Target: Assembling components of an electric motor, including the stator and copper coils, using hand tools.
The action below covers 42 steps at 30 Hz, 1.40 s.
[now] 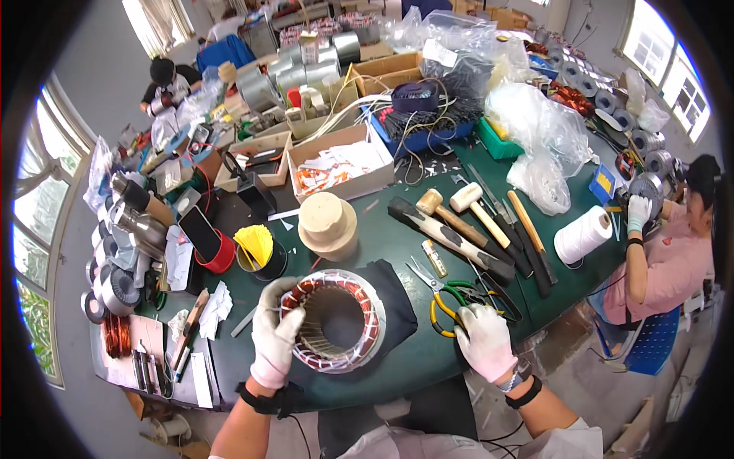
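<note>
A motor stator (371, 315), a ring wound with copper wire and laced with white cord, stands on the green table with its bore facing up. My left hand (275, 334), in a white glove, grips its left rim, the thumb at the inner edge. To the right, my gloved right hand (487, 342) has its fingers curled at the yellow handles of a pair of scissors (435, 306). The blades point away and are parted. Green-handled pliers (466, 291) lie just beyond that hand. A dark cloth (394, 294) is beside the stator.
Mallets (466, 197), files and a white thread spool (583, 236) lie to the right. Farther back stand a wooden block (327, 226), a cup of yellow strips (260, 249) and a box of paper scraps (342, 164). A co-worker (650, 260) sits at right.
</note>
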{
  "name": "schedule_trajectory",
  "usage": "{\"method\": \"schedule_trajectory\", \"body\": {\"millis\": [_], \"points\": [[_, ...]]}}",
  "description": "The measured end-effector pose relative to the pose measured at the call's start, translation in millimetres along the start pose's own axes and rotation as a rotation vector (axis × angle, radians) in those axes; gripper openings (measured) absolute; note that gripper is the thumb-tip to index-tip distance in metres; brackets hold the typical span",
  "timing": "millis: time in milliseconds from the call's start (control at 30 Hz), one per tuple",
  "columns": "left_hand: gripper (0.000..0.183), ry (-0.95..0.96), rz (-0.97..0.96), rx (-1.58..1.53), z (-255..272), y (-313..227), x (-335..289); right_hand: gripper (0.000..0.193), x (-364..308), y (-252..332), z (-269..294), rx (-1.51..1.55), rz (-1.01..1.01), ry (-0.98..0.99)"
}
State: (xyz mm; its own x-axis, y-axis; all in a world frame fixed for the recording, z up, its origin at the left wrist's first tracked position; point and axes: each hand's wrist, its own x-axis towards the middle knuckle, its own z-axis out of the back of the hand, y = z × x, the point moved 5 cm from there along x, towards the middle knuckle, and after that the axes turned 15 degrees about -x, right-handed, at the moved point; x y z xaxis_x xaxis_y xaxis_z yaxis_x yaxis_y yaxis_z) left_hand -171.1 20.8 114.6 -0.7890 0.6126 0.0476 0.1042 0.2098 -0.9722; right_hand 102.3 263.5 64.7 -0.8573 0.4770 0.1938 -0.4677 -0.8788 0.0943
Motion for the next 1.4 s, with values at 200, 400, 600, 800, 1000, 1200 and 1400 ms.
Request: {"method": "schedule_trajectory", "body": {"millis": [200, 400, 600, 800, 1000, 1200, 1400], "points": [[0.051, -0.259, 0.020, 0.040, -8, 9, -26, 0.044, 39, 9, -9, -0.369, -0.073, 0.316], [0.055, -0.266, 0.037, 0.483, -18, -35, -44, 0.047, 56, 27, -26, -0.538, -0.037, 0.428], [0.068, -0.108, -0.001, 0.610, -12, -47, -51, 0.052, 72, 27, -27, -0.443, -0.021, 0.654], [0.072, -0.081, -0.021, 0.593, -9, -39, -52, 0.050, 113, 25, 9, -0.119, -0.133, 0.621], [0.074, -0.055, -0.019, 0.602, -3, -36, -53, 0.076, 157, 54, 88, 0.265, 0.069, 0.568], [0.076, -0.054, -0.036, 0.606, -2, -33, -55, 0.052, 168, 93, 140, 0.065, 0.266, 0.617], [0.079, -0.030, -0.044, 0.608, -2, -33, -53, 0.051, 182, 100, 140, -0.065, 0.389, 0.793]]}}
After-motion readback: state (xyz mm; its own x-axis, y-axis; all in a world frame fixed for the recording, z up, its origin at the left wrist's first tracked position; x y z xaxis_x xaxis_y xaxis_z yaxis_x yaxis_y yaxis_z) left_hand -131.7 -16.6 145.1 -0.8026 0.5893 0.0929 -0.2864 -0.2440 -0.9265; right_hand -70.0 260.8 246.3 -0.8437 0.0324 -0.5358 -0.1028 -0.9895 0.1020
